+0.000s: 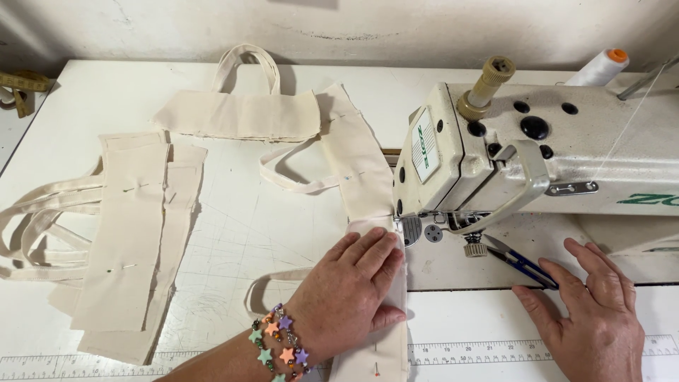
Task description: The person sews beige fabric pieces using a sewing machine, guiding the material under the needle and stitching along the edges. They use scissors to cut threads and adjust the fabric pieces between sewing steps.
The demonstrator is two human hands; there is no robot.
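While pressing flat with fingers spread, left hand [353, 286] on one cream fabric strip [375, 212] at the sewing machine [495, 141]; right hand [590, 311] open, fingertips touching blue snips [523, 265]. Farther left on the bench [240, 226], two pinned strip stacks [131, 233] and one folded piece [240, 113].

A white thread cone [601, 68] stands behind; a yellow tape measure [20, 88] lies far left.

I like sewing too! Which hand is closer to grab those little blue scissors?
The right hand. Its fingertips lie right beside the blue-handled snips on the machine bed, while the left hand is pressing flat on the cream fabric strip by the needle.
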